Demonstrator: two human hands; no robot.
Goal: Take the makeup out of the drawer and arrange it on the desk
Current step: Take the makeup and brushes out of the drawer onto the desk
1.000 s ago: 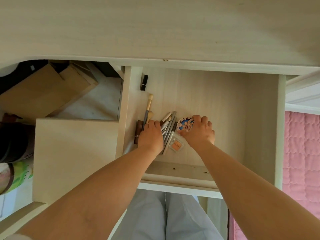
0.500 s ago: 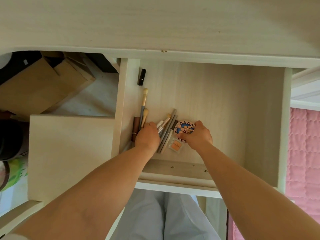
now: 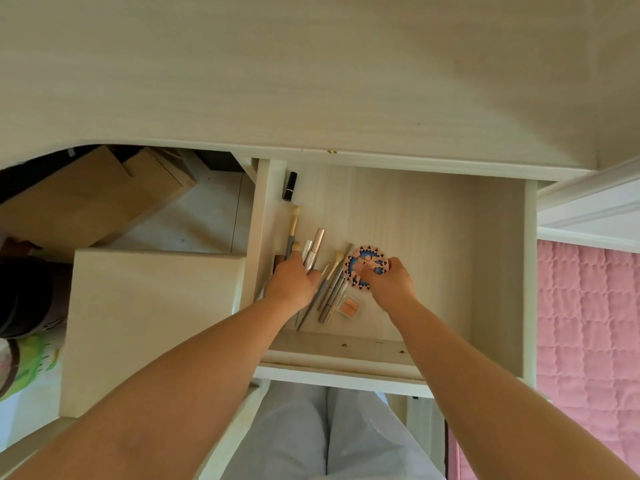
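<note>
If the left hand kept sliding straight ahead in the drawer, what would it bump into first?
Probably the long brush lying just ahead of the left hand, then the black lipstick tube further back. The hand already grips some rose-gold tubes, and depth is hard to judge.

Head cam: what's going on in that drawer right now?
A person has both hands in the open drawer. The left hand grips a few slim cosmetic tubes; the right hand holds a round patterned compact. Brushes, a small orange palette and a black lipstick lie in the drawer. Nothing is on the desk yet.
</note>
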